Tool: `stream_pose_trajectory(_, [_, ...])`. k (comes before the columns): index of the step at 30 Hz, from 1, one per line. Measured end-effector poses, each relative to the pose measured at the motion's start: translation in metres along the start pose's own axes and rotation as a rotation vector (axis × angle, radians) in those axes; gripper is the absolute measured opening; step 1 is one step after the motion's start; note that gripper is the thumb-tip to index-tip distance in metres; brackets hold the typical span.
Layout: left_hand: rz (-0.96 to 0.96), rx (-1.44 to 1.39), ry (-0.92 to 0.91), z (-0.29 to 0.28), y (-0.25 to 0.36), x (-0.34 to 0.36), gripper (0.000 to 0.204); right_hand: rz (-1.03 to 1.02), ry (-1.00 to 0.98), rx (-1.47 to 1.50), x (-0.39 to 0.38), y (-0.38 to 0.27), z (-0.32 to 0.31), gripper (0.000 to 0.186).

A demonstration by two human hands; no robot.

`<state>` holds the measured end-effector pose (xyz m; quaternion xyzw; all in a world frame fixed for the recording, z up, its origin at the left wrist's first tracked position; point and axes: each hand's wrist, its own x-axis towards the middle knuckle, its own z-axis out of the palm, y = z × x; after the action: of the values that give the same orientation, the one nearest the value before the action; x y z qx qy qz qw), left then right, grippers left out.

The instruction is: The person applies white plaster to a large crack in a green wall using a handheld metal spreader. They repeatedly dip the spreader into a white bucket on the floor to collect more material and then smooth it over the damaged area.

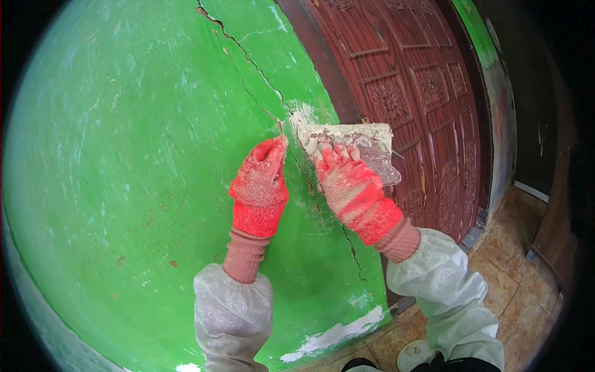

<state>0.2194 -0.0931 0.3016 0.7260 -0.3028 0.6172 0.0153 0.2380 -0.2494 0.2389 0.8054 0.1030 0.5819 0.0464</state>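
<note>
My left hand, in a dusty red work glove, is held up against the green wall with its fingertips pinched together beside a long crack. A thin sliver shows at those fingertips, too small to name. My right hand, gloved alike and smeared with plaster, grips a broad flat scraper. Its fingers lie over the blade, and the handle is hidden. Pale wet plaster coats the scraper's upper edge. The blade's left corner meets the wall at the crack, where a whitish plaster patch sits.
A carved brown door stands right of the wall, partly behind the scraper. The crack runs on below my hands. White patches mark the wall's foot. Brown floor tiles and my shoe show at the lower right.
</note>
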Motion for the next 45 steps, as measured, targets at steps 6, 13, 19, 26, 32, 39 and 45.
stream_pose_trajectory(6, [0.063, 0.095, -0.158, 0.006, 0.009, -0.012, 0.04, -0.107, -0.197, -0.062, -0.009, 0.003, -0.015, 0.037])
stream_pose_trajectory(13, [0.004, 0.055, -0.09, 0.005, -0.003, -0.023, 0.044, -0.003, -0.111, 0.174, -0.001, 0.011, -0.039, 0.039])
stream_pose_trajectory(19, [-0.023, 0.205, -0.165, 0.009, 0.013, -0.019, 0.049, -0.042, -0.235, -0.096, 0.004, 0.002, -0.023, 0.035])
stream_pose_trajectory(26, [-0.045, 0.215, -0.177, 0.008, 0.01, -0.023, 0.055, 0.018, -0.252, 0.262, -0.005, 0.012, -0.031, 0.035])
stream_pose_trajectory(32, [-0.022, 0.119, -0.051, 0.007, 0.004, -0.024, 0.049, -0.045, -0.014, -0.096, 0.006, -0.005, -0.004, 0.038])
stream_pose_trajectory(39, [0.019, 0.135, -0.047, 0.014, 0.005, -0.024, 0.045, 0.015, -0.163, 0.172, 0.001, -0.001, -0.005, 0.039])
stream_pose_trajectory(45, [-0.014, 0.133, -0.016, 0.011, 0.007, -0.018, 0.047, -0.008, -0.169, 0.075, 0.004, -0.001, -0.015, 0.039])
